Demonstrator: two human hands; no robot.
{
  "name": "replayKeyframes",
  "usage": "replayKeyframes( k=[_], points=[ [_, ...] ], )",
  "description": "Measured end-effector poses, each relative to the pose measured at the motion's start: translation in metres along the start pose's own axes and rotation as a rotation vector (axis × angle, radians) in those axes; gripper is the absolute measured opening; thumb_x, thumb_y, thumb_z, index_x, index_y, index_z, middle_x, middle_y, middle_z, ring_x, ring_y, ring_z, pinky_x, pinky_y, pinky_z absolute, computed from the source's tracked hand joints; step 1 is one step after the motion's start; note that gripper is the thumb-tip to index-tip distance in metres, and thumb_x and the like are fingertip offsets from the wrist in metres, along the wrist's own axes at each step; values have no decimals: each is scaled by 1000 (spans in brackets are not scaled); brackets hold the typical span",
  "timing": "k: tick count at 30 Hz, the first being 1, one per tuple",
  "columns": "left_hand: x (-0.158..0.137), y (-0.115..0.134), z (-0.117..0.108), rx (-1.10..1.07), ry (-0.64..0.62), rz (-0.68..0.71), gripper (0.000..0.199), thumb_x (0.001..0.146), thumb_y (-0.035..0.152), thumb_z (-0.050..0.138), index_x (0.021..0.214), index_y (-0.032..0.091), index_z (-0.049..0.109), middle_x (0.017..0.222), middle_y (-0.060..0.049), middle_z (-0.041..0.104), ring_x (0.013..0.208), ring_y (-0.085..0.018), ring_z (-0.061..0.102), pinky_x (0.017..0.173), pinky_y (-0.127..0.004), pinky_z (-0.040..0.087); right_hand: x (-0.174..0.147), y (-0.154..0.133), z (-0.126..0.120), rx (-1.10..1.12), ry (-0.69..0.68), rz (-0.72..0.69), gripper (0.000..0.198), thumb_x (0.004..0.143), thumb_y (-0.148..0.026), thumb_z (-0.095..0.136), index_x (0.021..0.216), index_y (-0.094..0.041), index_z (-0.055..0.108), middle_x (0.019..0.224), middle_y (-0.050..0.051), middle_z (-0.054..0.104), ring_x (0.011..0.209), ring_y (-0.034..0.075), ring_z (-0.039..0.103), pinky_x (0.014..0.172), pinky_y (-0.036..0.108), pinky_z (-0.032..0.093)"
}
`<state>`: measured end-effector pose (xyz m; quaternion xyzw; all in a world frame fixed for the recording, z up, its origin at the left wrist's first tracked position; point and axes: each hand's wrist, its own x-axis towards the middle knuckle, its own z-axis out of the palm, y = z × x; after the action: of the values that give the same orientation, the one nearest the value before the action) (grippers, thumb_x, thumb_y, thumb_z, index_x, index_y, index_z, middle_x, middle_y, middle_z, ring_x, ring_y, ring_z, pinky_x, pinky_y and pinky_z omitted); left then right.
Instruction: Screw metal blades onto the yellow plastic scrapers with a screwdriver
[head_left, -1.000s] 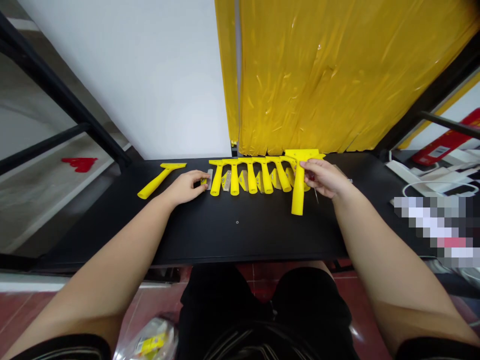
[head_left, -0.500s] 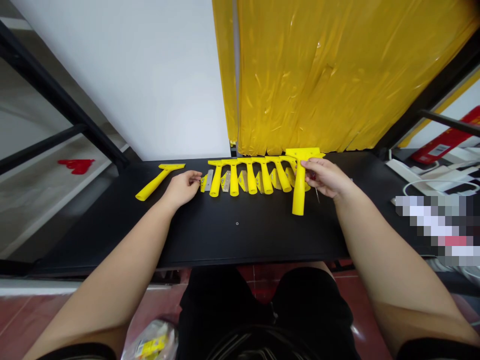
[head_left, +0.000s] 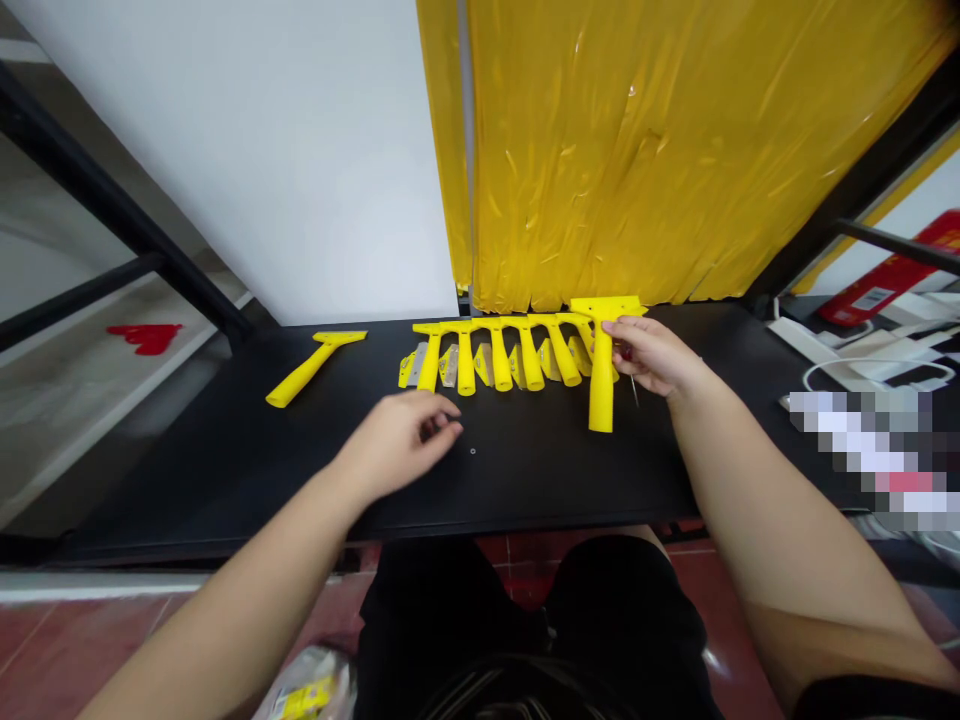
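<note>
My right hand [head_left: 652, 355] grips a yellow scraper [head_left: 601, 370] by the top of its handle, its wide head turned away from me. Below the same hand pokes a thin metal shaft [head_left: 634, 388], with a bit of dark red near the palm, possibly a screwdriver. My left hand [head_left: 401, 440] hovers over the front of the table, fingers loosely bent and apart, with nothing visible in it. Just right of its fingertips lies a tiny metal ring [head_left: 472, 451]. Behind it, several yellow scrapers [head_left: 501, 355] stand in a row, with metal blades and yellow pieces [head_left: 412, 366] between their handles.
A single yellow scraper [head_left: 304, 370] lies at the left of the black table [head_left: 525, 470]. Yellow plastic sheeting [head_left: 637, 150] and a white panel [head_left: 300, 150] rise behind. White items with a cable [head_left: 832, 355] crowd the right end. A plastic bag [head_left: 311, 690] sits on the floor.
My left hand has come away from the left end of the scraper row, moving right and toward me, near the tiny ring. My right hand stays with the scraper almost unmoved.
</note>
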<state>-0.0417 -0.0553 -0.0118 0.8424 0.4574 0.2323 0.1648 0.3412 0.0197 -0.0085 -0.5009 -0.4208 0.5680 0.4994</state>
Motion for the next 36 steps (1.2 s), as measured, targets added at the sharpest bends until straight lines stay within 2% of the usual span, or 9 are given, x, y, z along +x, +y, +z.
replayKeyframes(
  k=[3, 6, 11, 16, 22, 24, 28, 32, 36],
  points=[
    [-11, 37, 19, 79, -155, 65, 25, 99, 32, 66, 120, 21, 76, 108, -7, 74, 95, -21, 73, 86, -33, 58, 1, 0, -1, -1, 7, 5, 32, 81, -32, 91, 76, -16, 64, 61, 0, 56, 47, 5, 49, 31, 9, 27],
    [-13, 47, 30, 183, -238, 24, 25, 99, 25, 66, 121, 19, 76, 113, -9, 73, 104, -26, 73, 94, -39, 59, 2, 1, -2, -7, 13, 6, 34, 79, -33, 93, 76, -16, 63, 61, 0, 56, 47, 5, 50, 31, 9, 28],
    [-8, 41, 31, 268, -274, -22, 27, 99, 9, 55, 99, 19, 80, 102, -9, 75, 95, -24, 75, 88, -36, 58, 2, 2, -2, -1, 12, -4, 35, 78, -33, 93, 75, -16, 63, 59, -1, 55, 46, 5, 48, 31, 9, 27],
    [-8, 39, 22, 332, -305, -64, 25, 95, 7, 55, 91, 19, 77, 94, -8, 74, 89, -24, 73, 81, -35, 54, 2, 2, -2, 2, 16, -6, 33, 78, -31, 93, 75, -16, 64, 61, 0, 56, 47, 5, 50, 31, 9, 27],
    [-14, 16, -7, 128, -348, -211, 12, 77, 12, 65, 76, 23, 67, 73, 2, 71, 69, -18, 69, 63, -27, 46, 4, 2, -4, -3, 18, 2, 30, 79, -32, 92, 76, -16, 66, 62, 1, 57, 48, 6, 50, 31, 9, 27],
    [-7, -3, -23, 5, -290, -257, 6, 78, 18, 66, 78, 24, 68, 74, 3, 73, 69, -18, 70, 64, -27, 49, 5, 3, -5, -2, 14, 2, 29, 80, -31, 91, 77, -16, 66, 62, 0, 56, 48, 6, 50, 32, 9, 29],
    [29, -47, -48, 52, 41, -395, 6, 77, 27, 70, 81, 23, 68, 81, -1, 76, 75, -21, 72, 69, -30, 52, 7, 5, -6, -4, 14, 0, 26, 81, -30, 89, 78, -16, 67, 64, 1, 58, 49, 6, 50, 32, 10, 29],
    [65, -80, -44, 156, 122, -459, 8, 68, 21, 74, 73, 23, 67, 77, -3, 75, 77, -24, 71, 72, -34, 52, 7, 6, -7, -11, 30, 9, 25, 83, -30, 87, 78, -16, 67, 62, 1, 59, 46, 5, 48, 32, 10, 27],
    [73, -97, -29, 114, 162, -464, 9, 67, 19, 74, 74, 24, 70, 77, -3, 77, 78, -25, 72, 75, -35, 54, 6, 5, -6, -7, 35, 10, 28, 82, -30, 89, 77, -15, 66, 60, 0, 57, 46, 4, 48, 32, 9, 28]
  ],
)
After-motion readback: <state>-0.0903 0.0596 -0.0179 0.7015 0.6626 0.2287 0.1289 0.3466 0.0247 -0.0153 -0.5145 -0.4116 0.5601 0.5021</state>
